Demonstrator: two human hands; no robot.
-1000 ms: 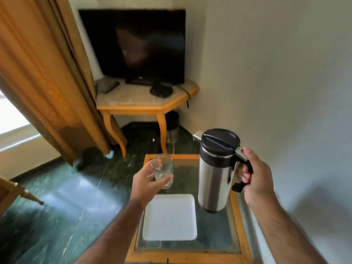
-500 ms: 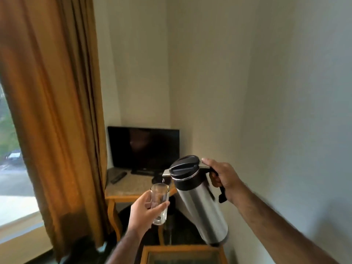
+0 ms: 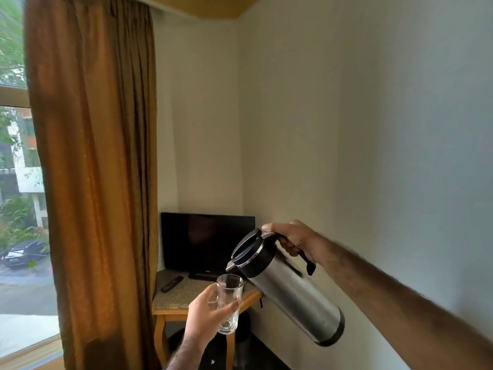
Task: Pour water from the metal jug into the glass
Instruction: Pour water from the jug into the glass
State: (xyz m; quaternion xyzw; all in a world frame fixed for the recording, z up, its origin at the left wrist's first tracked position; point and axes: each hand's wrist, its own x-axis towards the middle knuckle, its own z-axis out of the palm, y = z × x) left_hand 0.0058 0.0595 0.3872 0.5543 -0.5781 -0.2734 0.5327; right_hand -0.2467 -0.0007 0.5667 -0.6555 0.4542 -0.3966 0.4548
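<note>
My right hand (image 3: 296, 240) grips the black handle of the metal jug (image 3: 290, 292), a steel cylinder with a black lid. The jug is tilted steeply to the left, and its spout sits just above the rim of the glass. A clear drinking glass (image 3: 229, 297) stands upright in my left hand (image 3: 205, 319), whose fingers wrap its lower half. No stream of water is visible between spout and glass. Both are held up in the air in front of the corner of the room.
A dark television (image 3: 205, 244) and a remote (image 3: 172, 283) rest on a wooden corner table (image 3: 176, 303) behind the glass. A brown curtain (image 3: 93, 182) hangs at the left beside a window. A plain wall runs along the right.
The view has swung upward, so the low table and white tray have left the frame. The jug has gone from upright to steeply tilted, its spout lowering to the glass's rim.
</note>
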